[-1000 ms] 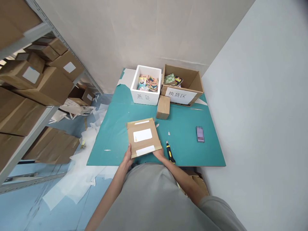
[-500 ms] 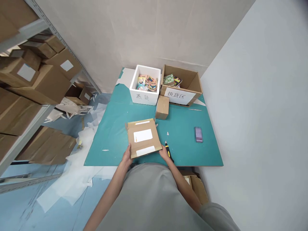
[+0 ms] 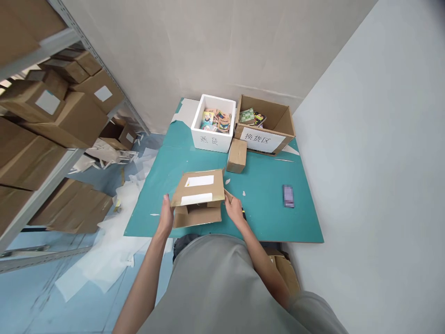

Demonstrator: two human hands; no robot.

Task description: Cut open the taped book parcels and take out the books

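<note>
A flat cardboard box (image 3: 199, 216) sits at the table's near side, its labelled lid (image 3: 199, 189) partly raised and the front open. White labels show on the lid. My left hand (image 3: 166, 217) is at the lid's left front corner, thumb pointing up and its other fingers mostly hidden; it appears to grip the edge. At the right side my right hand (image 3: 234, 209) is closed on the box's cardboard edge. A black and yellow utility knife (image 3: 244, 214) lies beside that hand, mostly covered by it.
On the green table (image 3: 264, 185) stand a white foam box (image 3: 212, 141) holding small printed items, a cardboard carton (image 3: 262, 140) with booklets, and a small brown box (image 3: 237, 157). A blurred purple object (image 3: 288, 196) lies right. Shelves with cartons (image 3: 79, 123) stand left.
The lid has lifted at the front, exposing the box's inside. My left hand has shifted left and up, my right hand up along the box's side. The knife is now more covered.
</note>
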